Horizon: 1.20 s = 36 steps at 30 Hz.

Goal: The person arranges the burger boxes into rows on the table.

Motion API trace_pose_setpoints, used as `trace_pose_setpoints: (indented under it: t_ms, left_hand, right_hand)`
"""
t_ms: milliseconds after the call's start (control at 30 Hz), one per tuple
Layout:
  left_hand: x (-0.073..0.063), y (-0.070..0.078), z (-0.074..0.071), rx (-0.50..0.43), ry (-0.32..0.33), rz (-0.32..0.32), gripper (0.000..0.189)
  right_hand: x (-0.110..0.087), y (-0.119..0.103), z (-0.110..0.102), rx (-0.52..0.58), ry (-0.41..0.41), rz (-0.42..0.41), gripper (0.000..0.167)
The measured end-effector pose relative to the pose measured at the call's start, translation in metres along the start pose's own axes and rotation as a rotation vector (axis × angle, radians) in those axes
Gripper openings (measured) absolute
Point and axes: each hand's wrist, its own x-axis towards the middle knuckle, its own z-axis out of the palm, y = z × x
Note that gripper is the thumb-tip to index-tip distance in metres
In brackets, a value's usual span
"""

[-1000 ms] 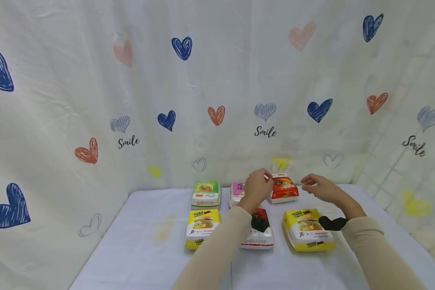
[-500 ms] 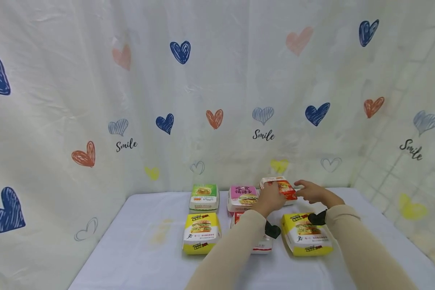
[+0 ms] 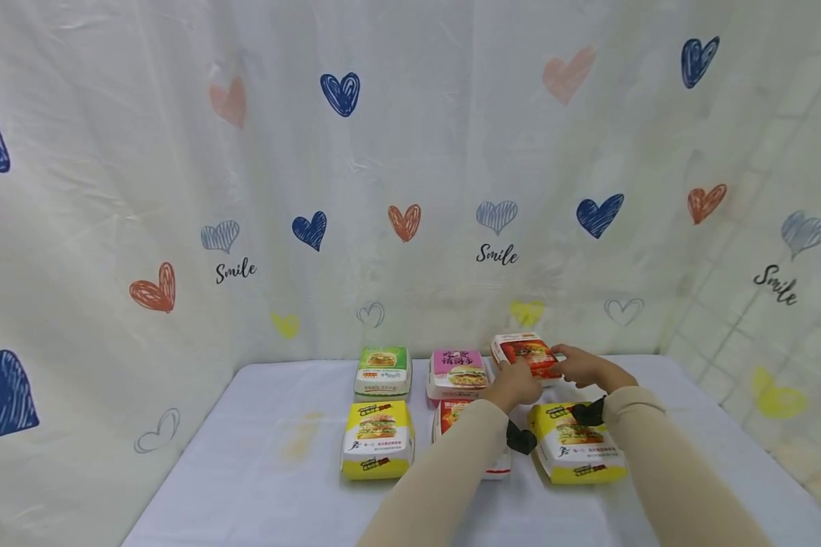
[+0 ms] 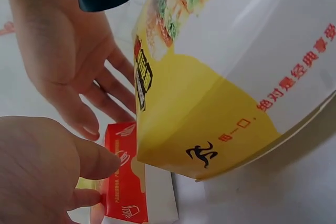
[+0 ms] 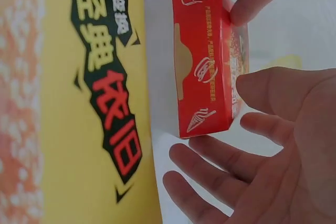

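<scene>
A red-and-white burger box (image 3: 528, 353) sits at the back of the table, turned at an angle. My left hand (image 3: 518, 384) pinches its near left corner, thumb on the red front and a finger on top, as the right wrist view shows. Beside the box's right end is my right hand (image 3: 591, 370); its fingers (image 5: 210, 177) are spread and fairly straight, the thumb by the top edge. Contact there is hard to tell. A yellow-and-white burger box (image 3: 578, 448) lies under the right wrist and looms large in the left wrist view (image 4: 220, 103).
A pink burger box (image 3: 457, 372) and a green one (image 3: 383, 372) stand in the back row. Before them are another yellow box (image 3: 378, 441) and a red-and-white box (image 3: 451, 414), partly hidden by the left sleeve. A heart-print curtain (image 3: 410, 152) hangs behind the table (image 3: 260, 456).
The left hand has come down onto the red box's near corner. The right hand has moved left to its end. The box has turned and shifted slightly left.
</scene>
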Motion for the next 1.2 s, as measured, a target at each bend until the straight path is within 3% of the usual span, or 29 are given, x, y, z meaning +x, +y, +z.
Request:
trace_pose_setpoints:
  t_ms: [233,500,733,900,1033,1200]
  left_hand:
    - [0.001,-0.006,0.001,0.016,0.033,0.055,0.06]
    - [0.007,-0.005,0.001,0.003,0.047,0.121,0.042]
    - [0.007,-0.006,0.001,0.026,0.038,0.105,0.042]
    - [0.003,-0.003,0.003,0.091,0.018,0.046,0.055]
    - [0.001,0.001,0.006,0.191,0.029,0.031,0.057]
    - [0.001,0.003,0.005,0.225,0.039,0.039,0.046]
  right_hand:
    - [-0.006,0.001,-0.002,-0.019,-0.014,-0.018,0.069]
    - [-0.013,-0.006,-0.006,-0.065,-0.051,0.011,0.069]
    - [-0.015,-0.004,-0.007,-0.093,-0.056,0.028,0.068]
    - [-0.011,0.0,-0.007,-0.106,-0.034,0.023,0.066]
    - [-0.008,-0.001,-0.009,-0.177,-0.005,0.012,0.062]
    - [-0.008,-0.006,-0.009,-0.309,0.069,-0.063,0.052]
